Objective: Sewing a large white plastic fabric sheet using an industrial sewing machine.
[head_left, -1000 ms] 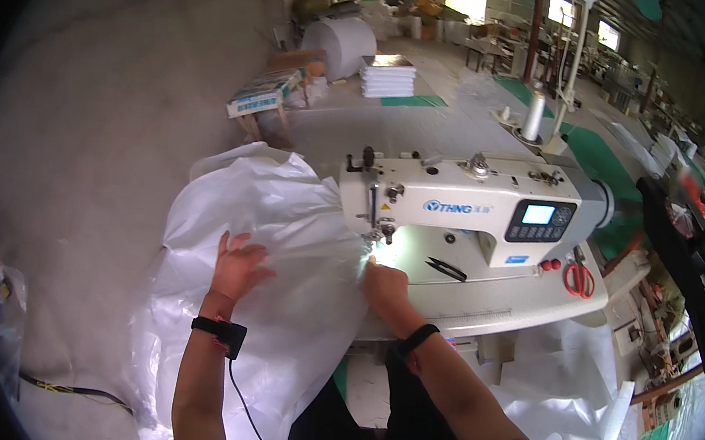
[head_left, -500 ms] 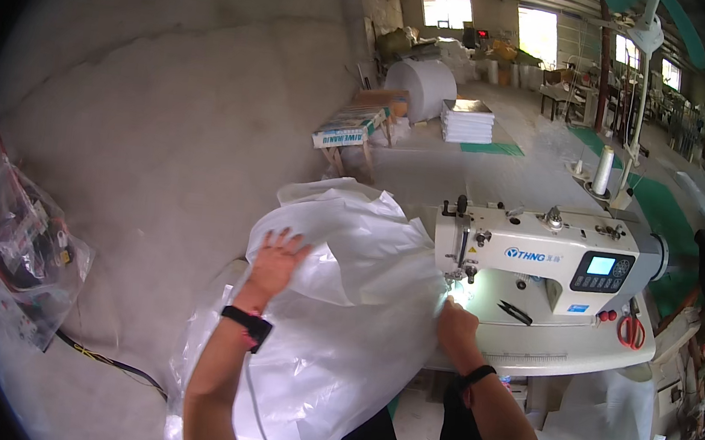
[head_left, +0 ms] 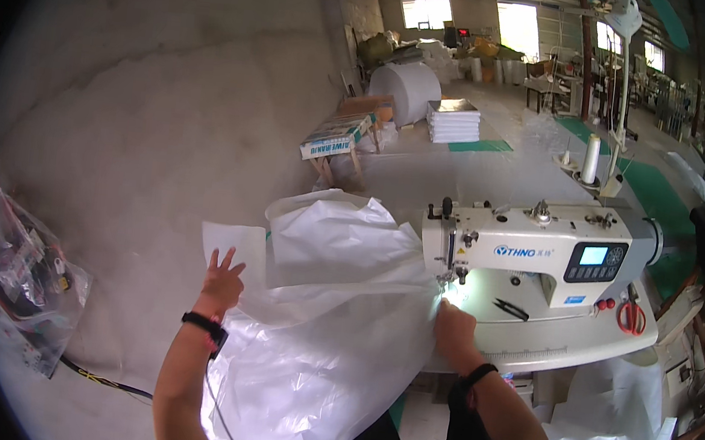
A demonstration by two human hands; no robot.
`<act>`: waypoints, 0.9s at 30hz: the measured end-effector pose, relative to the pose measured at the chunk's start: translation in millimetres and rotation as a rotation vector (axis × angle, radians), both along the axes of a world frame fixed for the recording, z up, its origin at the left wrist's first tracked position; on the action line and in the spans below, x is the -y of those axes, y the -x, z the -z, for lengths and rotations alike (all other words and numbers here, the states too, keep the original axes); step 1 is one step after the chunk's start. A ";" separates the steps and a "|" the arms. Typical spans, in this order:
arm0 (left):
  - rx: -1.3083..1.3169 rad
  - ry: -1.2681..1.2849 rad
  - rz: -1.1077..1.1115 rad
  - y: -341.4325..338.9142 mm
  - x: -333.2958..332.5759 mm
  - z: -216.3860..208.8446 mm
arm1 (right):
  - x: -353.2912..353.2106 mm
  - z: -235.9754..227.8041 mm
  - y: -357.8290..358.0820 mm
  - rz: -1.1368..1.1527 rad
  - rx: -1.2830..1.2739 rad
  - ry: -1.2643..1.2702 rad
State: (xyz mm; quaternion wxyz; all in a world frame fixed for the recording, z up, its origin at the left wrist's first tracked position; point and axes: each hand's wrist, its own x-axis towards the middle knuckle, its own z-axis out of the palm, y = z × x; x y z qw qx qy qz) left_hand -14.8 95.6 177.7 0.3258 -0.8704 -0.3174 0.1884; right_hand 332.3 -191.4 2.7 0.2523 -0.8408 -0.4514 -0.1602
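A large, glossy white plastic sheet (head_left: 320, 328) spreads in folds over the left side of the sewing machine (head_left: 530, 247) and hangs toward my lap. My left hand (head_left: 223, 284) lies with fingers spread on the sheet's far left part, beside a raised, folded-out flap (head_left: 234, 246). Close by the lit needle area, my right hand (head_left: 454, 329) is closed on the sheet's right edge. Its fingertips are partly hidden. Black thread snips (head_left: 511, 309) lie on the machine bed, to the right of that hand.
Red-handled scissors (head_left: 631, 316) rest at the bed's right end. A thread cone (head_left: 591, 162) stands behind the machine. More white sheeting (head_left: 607, 410) hangs below on the right. At far left is a clear plastic bag (head_left: 24, 280) of items. A big white roll (head_left: 404, 92) stands farther back.
My left hand has moved left across the sheet, and a flap there now stands out to the left. The right hand stays near the needle. The view has shifted slightly.
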 end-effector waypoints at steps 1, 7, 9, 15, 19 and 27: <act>0.043 0.099 0.031 29.1 12.5 -6.2 | -6.4 -3.8 7.0 -0.034 -0.012 -0.008; 0.489 0.452 -0.043 1.0 102.5 -2.3 | -5.0 1.3 3.3 -0.004 -0.022 -0.039; 0.480 0.390 -0.147 30.3 77.7 27.1 | -8.2 -8.6 19.7 -0.067 -0.065 -0.099; 0.685 0.240 0.216 67.2 100.2 7.0 | -9.4 2.8 8.3 -0.041 -0.161 -0.144; 0.619 0.814 0.235 45.3 262.7 -36.7 | 7.9 -11.5 7.9 0.014 -0.271 -0.165; 0.240 1.575 -0.038 -6.9 348.1 225.3 | 109.7 24.2 125.0 -0.278 -0.904 0.173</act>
